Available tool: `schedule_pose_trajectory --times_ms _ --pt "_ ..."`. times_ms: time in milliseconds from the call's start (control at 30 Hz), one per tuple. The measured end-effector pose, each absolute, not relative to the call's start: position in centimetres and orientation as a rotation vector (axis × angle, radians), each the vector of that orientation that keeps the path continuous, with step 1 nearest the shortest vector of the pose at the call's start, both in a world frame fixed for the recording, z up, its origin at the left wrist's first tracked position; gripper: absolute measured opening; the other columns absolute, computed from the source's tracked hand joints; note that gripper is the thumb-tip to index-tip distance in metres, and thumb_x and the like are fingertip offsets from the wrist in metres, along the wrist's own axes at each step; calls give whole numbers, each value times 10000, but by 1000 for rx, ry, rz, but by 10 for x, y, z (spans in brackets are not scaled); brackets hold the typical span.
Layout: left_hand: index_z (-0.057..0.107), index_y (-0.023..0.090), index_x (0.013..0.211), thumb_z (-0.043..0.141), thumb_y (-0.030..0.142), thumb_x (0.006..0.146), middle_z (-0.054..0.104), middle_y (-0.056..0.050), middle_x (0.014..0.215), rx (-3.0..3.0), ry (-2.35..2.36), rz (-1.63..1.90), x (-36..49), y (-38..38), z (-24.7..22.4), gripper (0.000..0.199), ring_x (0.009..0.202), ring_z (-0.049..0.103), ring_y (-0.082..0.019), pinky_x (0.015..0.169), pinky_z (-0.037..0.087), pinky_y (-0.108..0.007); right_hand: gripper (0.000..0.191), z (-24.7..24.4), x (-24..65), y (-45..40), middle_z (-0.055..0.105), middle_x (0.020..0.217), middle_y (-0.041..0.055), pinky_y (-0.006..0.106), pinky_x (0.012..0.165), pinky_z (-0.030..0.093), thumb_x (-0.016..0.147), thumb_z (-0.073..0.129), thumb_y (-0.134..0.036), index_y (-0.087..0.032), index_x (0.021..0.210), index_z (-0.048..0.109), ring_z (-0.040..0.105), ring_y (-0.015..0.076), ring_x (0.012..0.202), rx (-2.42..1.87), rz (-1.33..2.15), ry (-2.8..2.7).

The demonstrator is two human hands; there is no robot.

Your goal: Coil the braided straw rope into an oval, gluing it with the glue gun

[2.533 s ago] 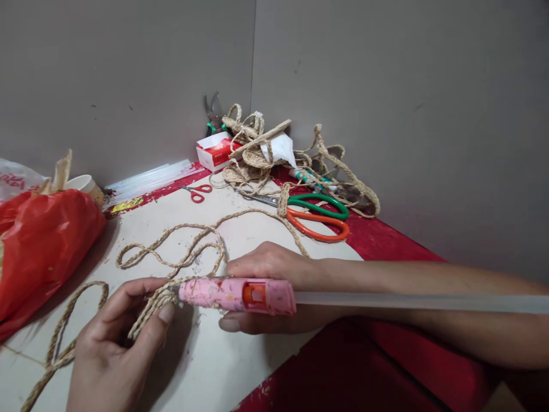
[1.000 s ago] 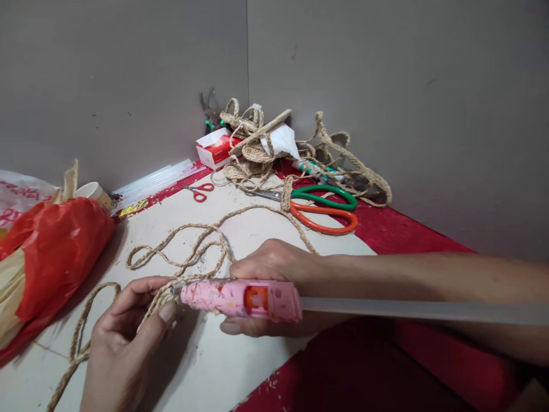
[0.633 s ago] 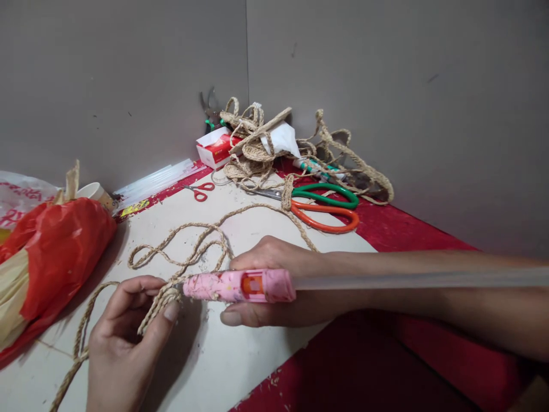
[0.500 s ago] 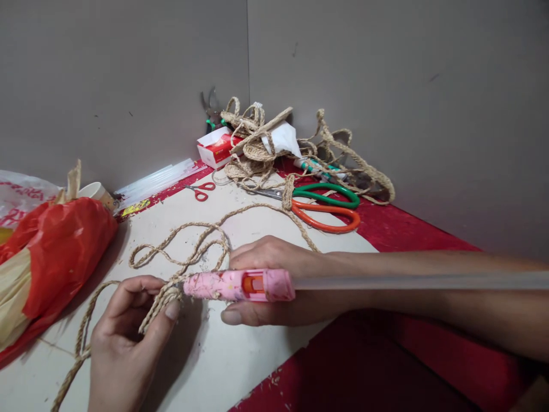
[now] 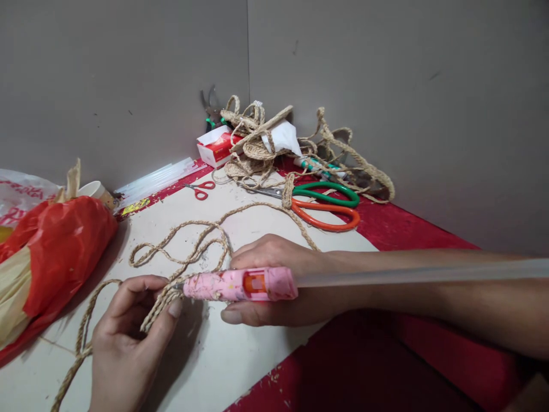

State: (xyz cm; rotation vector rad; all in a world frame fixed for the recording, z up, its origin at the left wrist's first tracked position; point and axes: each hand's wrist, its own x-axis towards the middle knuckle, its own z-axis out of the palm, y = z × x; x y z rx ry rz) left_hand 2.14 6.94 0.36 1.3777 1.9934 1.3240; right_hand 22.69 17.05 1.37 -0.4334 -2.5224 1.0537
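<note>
Between the thumb and fingers of my left hand (image 5: 131, 337) is a small coiled piece of braided straw rope (image 5: 160, 306). My right hand (image 5: 274, 257) is closed around a pink hot glue gun (image 5: 235, 284), its handle hidden under the gun's body. The gun's metal nozzle points left and touches or nearly touches the rope piece. A long clear glue stick (image 5: 420, 272) runs out of the gun's back above my right forearm. From the held piece, loose rope (image 5: 171, 229) loops across the white sheet beyond my hands.
Large scissors with green and orange handles (image 5: 328, 209) and small red scissors (image 5: 201, 190) lie on the white sheet (image 5: 240, 355). Behind are a rope pile (image 5: 257, 151), a red-white box (image 5: 217, 147), pruners (image 5: 211, 109) and clear glue sticks (image 5: 158, 180). A red bag (image 5: 68, 246) stands left.
The glue gun has tilted slightly, and the back end of its glue stick has risen a little. Both hands keep their hold, nearly in the same place.
</note>
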Motion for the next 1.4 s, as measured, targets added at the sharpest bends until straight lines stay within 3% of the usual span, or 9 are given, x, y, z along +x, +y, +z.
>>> schedule_pose_trajectory --times_ms 567,1000,1400 --pt "637 276 869 780 445 691 659 4 812 1387 2004 1234 22 69 8 284 681 583 -183 609 449 -289 388 18 226 170 418 565 -32 230 543 300 878 542 -411 -190 623 353 385 93 537 -508 1060 -2576" --pt "645 286 859 780 424 720 661 29 811 1334 1955 1314 15 68 4 238 700 584 -145 676 450 -247 378 13 228 170 406 590 -39 229 560 279 880 562 -395 -181 633 372 360 83 553 -456 1007 -2525" --pt "654 237 864 820 377 655 621 13 714 1110 1785 1349 13 74 8 302 546 509 -129 459 395 -224 394 16 226 170 407 575 -37 235 559 271 880 553 -408 -184 628 349 355 87 545 -497 985 -2575"
